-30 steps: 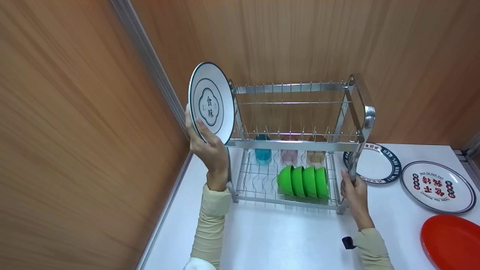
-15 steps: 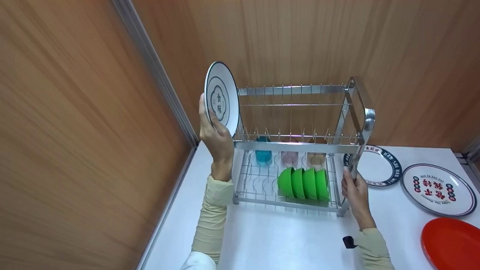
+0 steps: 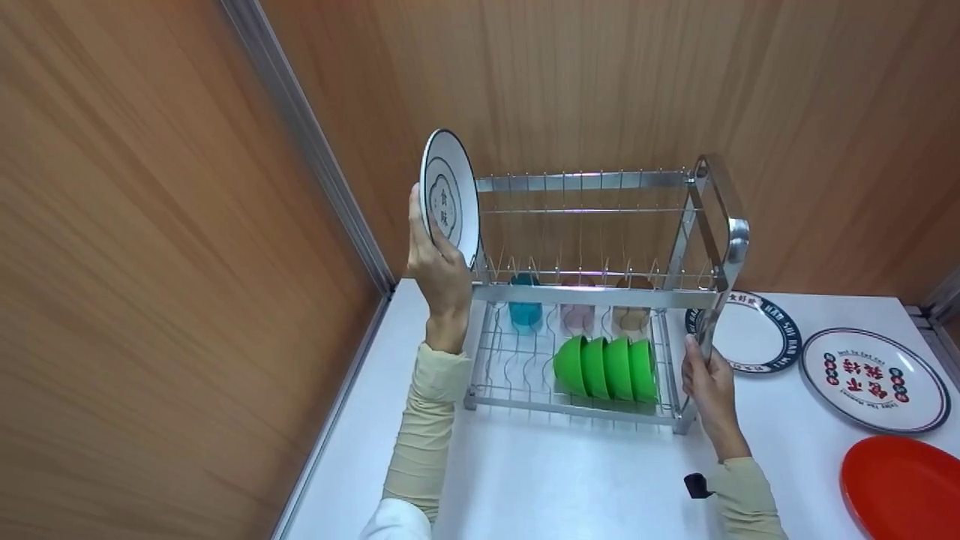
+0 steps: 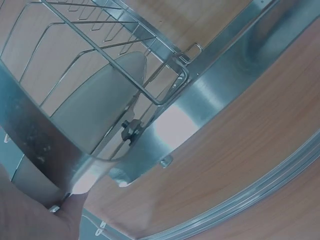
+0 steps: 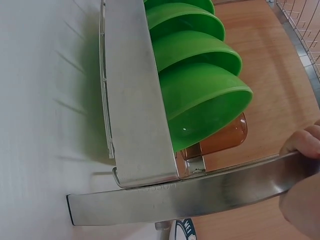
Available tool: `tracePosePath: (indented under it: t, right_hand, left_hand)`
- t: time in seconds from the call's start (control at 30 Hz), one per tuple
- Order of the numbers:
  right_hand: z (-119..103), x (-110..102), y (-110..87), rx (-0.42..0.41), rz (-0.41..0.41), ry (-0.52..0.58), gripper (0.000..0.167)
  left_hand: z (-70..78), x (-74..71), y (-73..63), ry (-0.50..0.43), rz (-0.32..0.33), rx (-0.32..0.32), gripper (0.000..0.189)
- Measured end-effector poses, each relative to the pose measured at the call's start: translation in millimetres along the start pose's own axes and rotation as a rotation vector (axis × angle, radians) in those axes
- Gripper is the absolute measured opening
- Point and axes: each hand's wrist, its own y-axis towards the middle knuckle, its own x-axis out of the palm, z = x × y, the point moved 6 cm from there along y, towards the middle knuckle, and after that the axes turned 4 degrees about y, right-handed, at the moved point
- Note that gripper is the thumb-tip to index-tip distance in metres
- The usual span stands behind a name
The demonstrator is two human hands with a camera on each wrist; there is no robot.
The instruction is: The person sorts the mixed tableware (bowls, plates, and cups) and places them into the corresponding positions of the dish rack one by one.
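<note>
A white plate (image 3: 463,176) with a dark rim and a printed centre stands nearly on edge at the left end of a metal dish rack (image 3: 592,296). My left hand (image 3: 437,274) pinches its lower edge, thumb on the printed face and fingers behind. In the left wrist view, the plate (image 4: 102,92) shows behind the upper tier's wires and side frame. My right hand (image 3: 711,386) grips the rack's right front upright; the right wrist view has thumb and fingers around that metal bar (image 5: 235,190).
Several green bowls (image 3: 594,367) stand tilted in the lower tier, before blue (image 3: 526,311), pink (image 3: 577,315) and amber (image 3: 632,315) cups. Right of the rack lie a dark-rimmed plate (image 3: 750,334), a red-lettered plate (image 3: 874,412) and a red plate (image 3: 900,484). Wood panels rise behind and left.
My left hand has carried the plate rightward to the rack's left end and turned it more edge-on, with less movement in the last half second. My right hand stays on the upright.
</note>
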Motion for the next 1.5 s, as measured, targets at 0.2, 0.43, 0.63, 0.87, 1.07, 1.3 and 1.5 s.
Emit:
tracePosePath:
  t: [0.2,0.43,0.63,0.87,1.07,1.3,1.5]
  right_hand:
    - [-1,0,0.8,0.007,-0.008,0.012,0.047]
    - [-1,0,2.3,0.007,-0.015,0.002,0.046]
    - [1,0,2.1,0.021,-0.017,0.019,0.045]
    - [0,0,2.1,0.024,-0.024,0.012,0.046]
    - [1,0,2.2,0.019,-0.013,0.007,0.047]
    - [2,2,1.8,0.015,-0.023,0.003,0.047]
    - [-2,1,0.8,0.011,-0.062,-0.018,0.045]
  left_hand:
    - [-2.1,8.4,3.3,-0.006,-0.047,-0.020,0.047]
    - [-6.7,16.9,7.8,0.028,-0.113,-0.085,0.047]
    - [-17.5,18.2,11.7,0.107,-0.167,-0.168,0.042]
    - [-25.7,16.3,14.9,0.193,-0.188,-0.151,0.039]
    - [-30.3,19.3,12.2,0.183,-0.207,-0.166,0.040]
    - [-32.0,18.9,8.9,0.178,-0.208,-0.165,0.041]
    - [-33.4,20.0,7.0,0.159,-0.224,-0.180,0.045]
